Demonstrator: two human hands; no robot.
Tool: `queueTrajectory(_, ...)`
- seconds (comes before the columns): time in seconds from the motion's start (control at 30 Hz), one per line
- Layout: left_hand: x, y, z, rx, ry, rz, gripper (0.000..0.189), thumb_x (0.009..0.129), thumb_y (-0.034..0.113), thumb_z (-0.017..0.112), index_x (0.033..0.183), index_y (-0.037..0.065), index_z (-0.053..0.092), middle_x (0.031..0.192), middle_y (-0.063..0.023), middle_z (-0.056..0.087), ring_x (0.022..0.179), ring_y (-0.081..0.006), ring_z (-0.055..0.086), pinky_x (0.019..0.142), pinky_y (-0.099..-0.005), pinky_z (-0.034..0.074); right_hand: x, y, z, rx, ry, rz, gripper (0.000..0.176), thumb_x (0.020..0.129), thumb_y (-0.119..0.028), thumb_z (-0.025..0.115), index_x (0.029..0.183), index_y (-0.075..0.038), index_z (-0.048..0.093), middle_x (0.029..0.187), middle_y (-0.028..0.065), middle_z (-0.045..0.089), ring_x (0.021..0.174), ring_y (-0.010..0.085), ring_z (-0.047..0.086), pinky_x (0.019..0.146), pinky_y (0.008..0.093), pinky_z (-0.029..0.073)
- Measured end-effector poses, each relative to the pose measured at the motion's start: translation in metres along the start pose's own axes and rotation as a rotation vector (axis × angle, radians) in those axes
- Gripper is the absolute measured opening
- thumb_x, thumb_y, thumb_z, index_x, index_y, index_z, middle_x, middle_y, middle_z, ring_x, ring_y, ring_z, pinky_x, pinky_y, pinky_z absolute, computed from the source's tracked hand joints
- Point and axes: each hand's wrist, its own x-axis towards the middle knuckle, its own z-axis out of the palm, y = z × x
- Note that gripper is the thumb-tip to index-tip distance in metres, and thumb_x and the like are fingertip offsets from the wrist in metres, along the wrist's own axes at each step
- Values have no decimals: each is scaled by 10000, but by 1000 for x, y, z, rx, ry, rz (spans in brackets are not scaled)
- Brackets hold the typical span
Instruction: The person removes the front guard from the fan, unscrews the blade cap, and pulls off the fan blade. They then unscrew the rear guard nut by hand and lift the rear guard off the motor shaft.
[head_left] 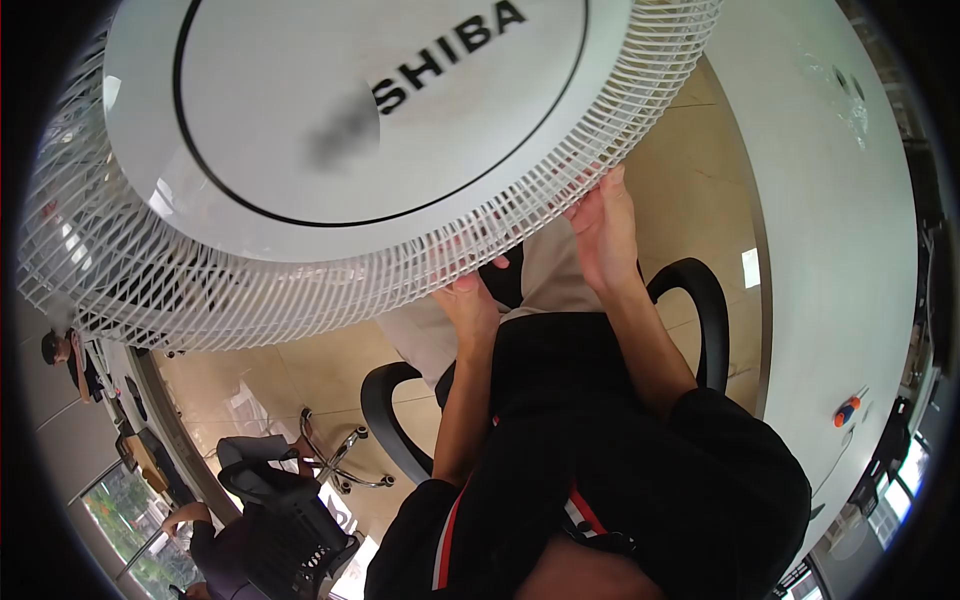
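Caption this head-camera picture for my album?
The left hand grips a white fan grille while the right hand touches its rim.

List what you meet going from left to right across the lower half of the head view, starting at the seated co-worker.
Co-worker → left hand → right hand → armrest → orange object. The chair base is left out because it overlaps the co-worker.

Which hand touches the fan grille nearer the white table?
The right hand, fingers stretched up along the rim of the fan grille, on the side of the white table; the left hand curls onto the rim farther away.
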Motion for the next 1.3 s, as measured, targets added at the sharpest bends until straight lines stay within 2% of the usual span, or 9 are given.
queueTrajectory(0.17, 4, 11, 7, -24, 26, -35, 776, 894, 709, 602, 1271, 36, 516, 1148, -106, 635, 836, -251, 631, 665, -375, 503, 0, 2, 2, 11, -31, -10, 469, 1036, -470, 559, 1171, -23, 610, 1028, 48, 663, 885, 132, 602, 780, 305, 503)
queueTrajectory(0.47, 4, 20, 9, 19, 16, -92, 775, 921, 712, 559, 1263, 17, 521, 1136, -117, 635, 838, -262, 624, 709, -384, 492, -4, 3, -4, 31, -4, 38, 398, 1039, -420, 580, 1120, -33, 615, 768, -35, 448, 726, 81, 452, 744, 303, 488)
queueTrajectory(0.5, 4, 20, 9, 23, 31, -91, 777, 923, 709, 558, 1263, 11, 522, 1136, -120, 636, 849, -266, 627, 710, -384, 493, -4, 8, -11, 34, -36, -20, 435, 1053, -443, 522, 1195, -35, 580, 934, 9, 510, 867, 128, 501, 840, 348, 475)
queueTrajectory(0.6, -8, 12, 4, -161, 146, -37, 513, 1011, 364, 622, 1313, -39, 523, 1273, -163, 622, 1134, -261, 624, 1004, -417, 494, -8, 8, -20, 45, -123, -132, 544, 1078, -491, 411, 1378, -44, 489, 1320, 102, 607, 1209, 240, 568, 1068, 452, 422)
queueTrajectory(0.67, -21, 11, -1, -210, 107, -66, 488, 1012, 297, 621, 1346, -39, 506, 1335, -165, 587, 1222, -255, 573, 1094, -411, 424, -4, -16, 8, 88, -182, -130, 586, 1070, -498, 418, 1447, -51, 445, 1429, 114, 554, 1330, 277, 508, 1142, 482, 368)
queueTrajectory(0.77, -6, 26, 21, -84, 88, -84, 643, 1013, 454, 571, 1429, -20, 443, 1440, -137, 524, 1330, -264, 491, 1134, -435, 359, -4, -7, 9, 123, -103, -155, 598, 1055, -505, 444, 1468, -73, 437, 1459, 98, 525, 1352, 266, 477, 1142, 478, 362)
queueTrajectory(0.87, -2, 27, 5, -262, -57, -168, 616, 998, 348, 627, 1432, -45, 437, 1469, -119, 502, 1397, -256, 435, 1213, -422, 261, -10, -8, 25, 371, -59, -121, 593, 1039, -496, 476, 1476, -97, 441, 1471, 62, 509, 1360, 235, 463, 1116, 469, 383)
queueTrajectory(1.07, -5, 39, -18, -226, -67, -201, 896, 917, 484, 712, 1525, -22, 292, 1550, -154, 404, 1431, -312, 403, 1222, -494, 278, 5, -7, 53, 464, 136, -123, 603, 994, -580, 489, 1380, -119, 542, 1288, 14, 611, 1183, 206, 584, 1011, 395, 468)
queueTrajectory(1.3, -11, 51, -29, -229, -60, -119, 993, 881, 639, 668, 1536, -3, 289, 1560, -142, 393, 1446, -317, 382, 1221, -517, 285, 6, -17, 81, 497, 32, -60, 613, 1022, -588, 419, 1380, -106, 544, 1290, 31, 620, 1149, 213, 606, 981, 381, 491)
